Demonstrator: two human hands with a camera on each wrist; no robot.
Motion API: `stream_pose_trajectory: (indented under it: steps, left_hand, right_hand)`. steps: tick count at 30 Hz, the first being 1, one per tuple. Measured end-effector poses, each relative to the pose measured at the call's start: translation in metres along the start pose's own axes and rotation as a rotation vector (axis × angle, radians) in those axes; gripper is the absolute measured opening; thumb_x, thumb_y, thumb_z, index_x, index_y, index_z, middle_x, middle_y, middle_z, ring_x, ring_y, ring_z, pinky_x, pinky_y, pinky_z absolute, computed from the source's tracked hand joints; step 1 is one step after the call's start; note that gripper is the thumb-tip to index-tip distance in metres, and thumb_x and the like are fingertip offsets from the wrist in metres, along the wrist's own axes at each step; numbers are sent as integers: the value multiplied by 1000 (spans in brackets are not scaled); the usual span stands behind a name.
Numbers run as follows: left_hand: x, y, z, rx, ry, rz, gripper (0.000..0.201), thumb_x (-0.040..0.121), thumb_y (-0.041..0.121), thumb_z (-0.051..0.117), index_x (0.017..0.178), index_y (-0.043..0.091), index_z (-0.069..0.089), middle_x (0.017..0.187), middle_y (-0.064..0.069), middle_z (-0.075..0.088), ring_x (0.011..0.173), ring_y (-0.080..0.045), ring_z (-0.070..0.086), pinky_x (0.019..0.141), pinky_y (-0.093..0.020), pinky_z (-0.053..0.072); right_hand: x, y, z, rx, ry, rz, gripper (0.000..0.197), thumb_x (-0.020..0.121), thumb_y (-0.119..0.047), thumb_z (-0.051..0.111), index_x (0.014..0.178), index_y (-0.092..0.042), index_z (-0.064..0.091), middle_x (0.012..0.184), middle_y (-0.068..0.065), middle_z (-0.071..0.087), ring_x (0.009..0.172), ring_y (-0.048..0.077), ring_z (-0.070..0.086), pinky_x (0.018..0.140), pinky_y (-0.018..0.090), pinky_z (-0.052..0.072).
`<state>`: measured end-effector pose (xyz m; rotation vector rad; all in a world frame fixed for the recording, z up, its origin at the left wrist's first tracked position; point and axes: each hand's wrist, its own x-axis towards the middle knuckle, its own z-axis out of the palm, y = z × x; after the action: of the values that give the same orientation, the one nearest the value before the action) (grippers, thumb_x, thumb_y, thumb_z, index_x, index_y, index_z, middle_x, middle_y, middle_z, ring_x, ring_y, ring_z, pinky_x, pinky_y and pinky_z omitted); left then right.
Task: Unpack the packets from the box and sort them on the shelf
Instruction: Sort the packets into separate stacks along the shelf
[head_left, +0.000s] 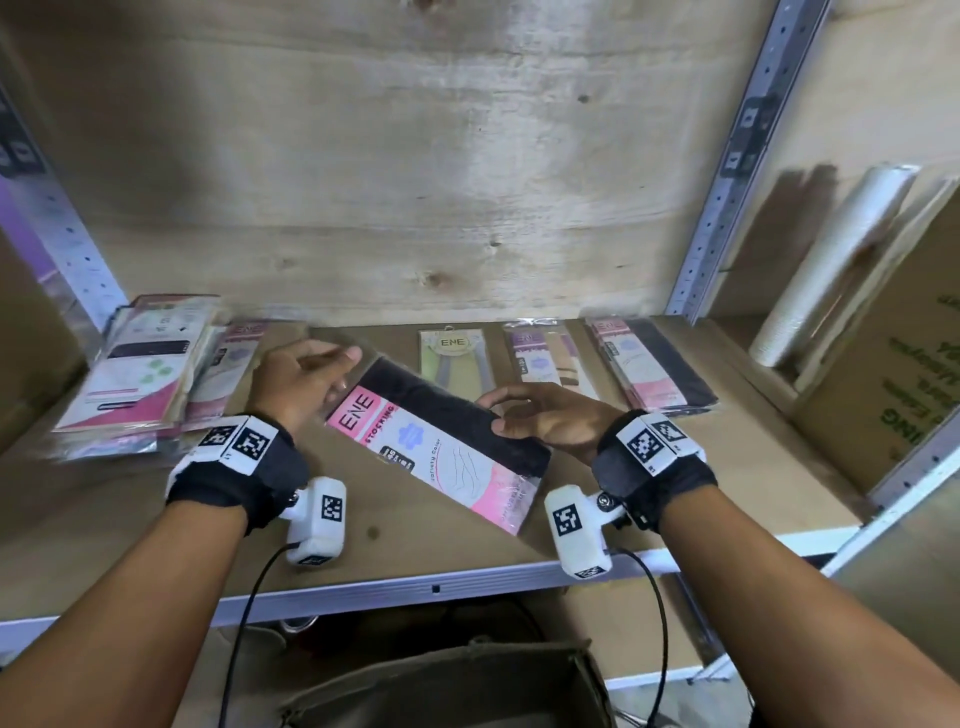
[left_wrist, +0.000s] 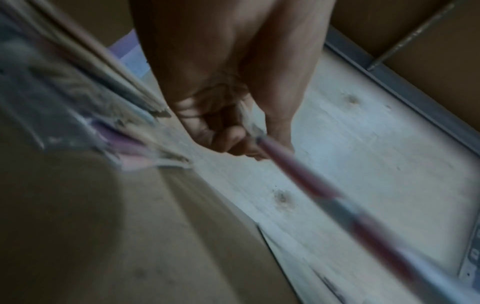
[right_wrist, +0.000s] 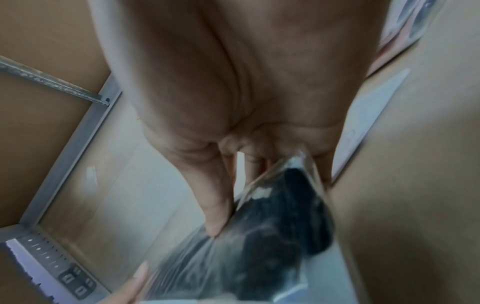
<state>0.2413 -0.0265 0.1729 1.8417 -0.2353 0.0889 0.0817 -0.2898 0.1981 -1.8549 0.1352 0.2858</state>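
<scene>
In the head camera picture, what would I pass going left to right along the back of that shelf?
Leaning pile of packets → green-topped packet → purple-topped packet → pink and black packet → grey shelf post → white wrapped roll → cardboard box.

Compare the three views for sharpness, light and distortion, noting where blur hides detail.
Head view: evenly lit, wide-angle bending of the shelf post; the left stack of packets is motion-smeared. Left wrist view: dim, the pink packet streaked. Right wrist view: soft, glare on the packet's plastic.
</scene>
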Motion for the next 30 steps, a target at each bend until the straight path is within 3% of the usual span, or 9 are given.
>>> stream_pose_trajectory:
  steps: [5,9,12,15,17,19,24,27,30]
  left_hand:
    - [-3,1,-6,249,-122,71,43,95,52,52,68,20,62,51,8,54,46,-12,52,51,-24,40]
    - [-13,12,-7,340,-138,81,52,100,53,40,62,18,50,50,4,48,46,-13,49,56,-26,37]
    - [-18,18,-10,138,-243,-89,48,98,53,45,77,12,59,63,-10,55,59,-23,57,61,-30,43]
    - [-26,26,-14,-174,-309,-281,47,93,51,57,104,6,69,86,-17,70,66,-23,68,58,-28,53]
    - [-29,28,-16,-242,-329,-291,39,88,52,62,85,14,72,65,-7,66,47,-15,59,44,-20,45]
    - [-30,28,-17,-255,-320,-256,42,92,49,58,60,21,63,41,6,50,31,-8,45,36,-14,35]
    - [-30,31,-20,-226,-346,-244,43,101,33,45,69,14,65,44,0,63,38,-8,60,40,-14,46]
    - [-29,30,-22,-214,-349,-233,35,101,32,45,80,11,63,51,0,68,45,-9,65,41,-14,48]
    - [-31,30,-20,-255,-343,-264,33,98,36,51,79,15,67,54,0,69,52,-16,66,45,-18,51]
  right_hand:
    - [-5,0,-1,-53,14,5,24,88,-11,71,110,-18,68,99,18,59,95,22,56,95,33,44]
    - [-6,1,-1,-61,86,20,26,86,-10,73,111,-4,69,109,19,71,100,23,64,100,35,48]
    - [-10,-3,0,-83,77,-28,31,90,-8,68,118,5,63,104,18,66,97,24,60,99,38,46]
    - [-12,-9,3,-55,75,-87,30,92,-4,63,120,9,59,103,18,62,94,24,57,86,29,47]
    - [-12,-9,5,-16,81,-112,30,93,1,60,121,11,57,104,20,60,94,26,55,83,25,47]
    - [-12,-9,8,18,78,-127,29,93,4,59,121,11,57,104,22,58,96,28,53,86,30,46]
    - [-10,-13,12,35,66,-116,24,93,2,59,117,3,59,105,22,59,96,29,54,87,33,47]
    - [-8,-12,12,47,75,-109,30,93,3,58,123,9,56,108,23,60,97,30,54,91,38,46]
    - [-8,-11,12,52,80,-106,32,93,4,58,124,10,55,108,24,59,97,30,54,90,34,47]
